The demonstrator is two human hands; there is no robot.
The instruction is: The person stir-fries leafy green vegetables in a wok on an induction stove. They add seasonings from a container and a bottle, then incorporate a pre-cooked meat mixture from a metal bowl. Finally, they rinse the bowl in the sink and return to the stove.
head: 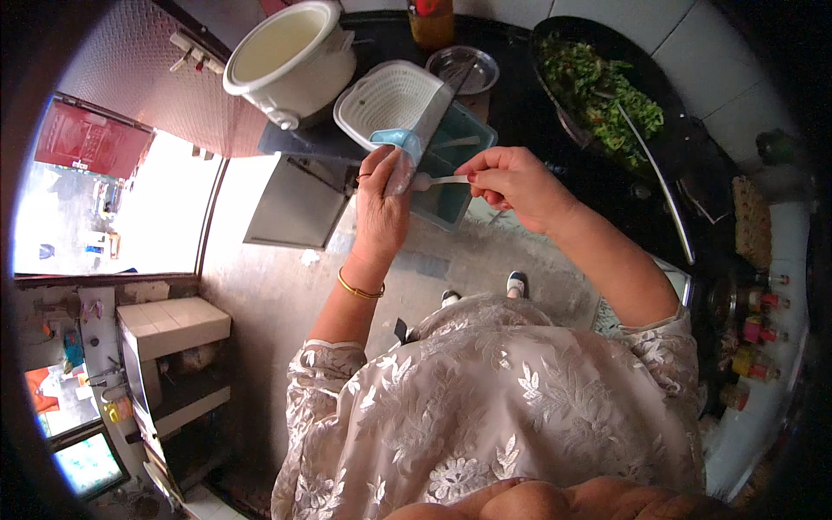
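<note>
My left hand (383,205) grips a small clear plastic container or packet (401,179) with a light blue part (394,138) at its far end. Pinched between thumb and fingers of my right hand (513,182) is a small white spoon (452,180). The spoon's bowl is close against the clear plastic; whether it is inside, I cannot tell. Below and beyond both hands sits a teal translucent box (455,208) with compartments, and a second pale spoon (458,142) lies in it. Behind my left hand stands a white perforated basket (383,97).
A black wok (552,84) with chopped green vegetables (611,104) stands at the right; a metal spatula's handle (660,175) sticks out towards me. At the back are a white pot (286,97), a clear round dish (478,71) and a bottle (431,29). Several jars (757,331) line the right side.
</note>
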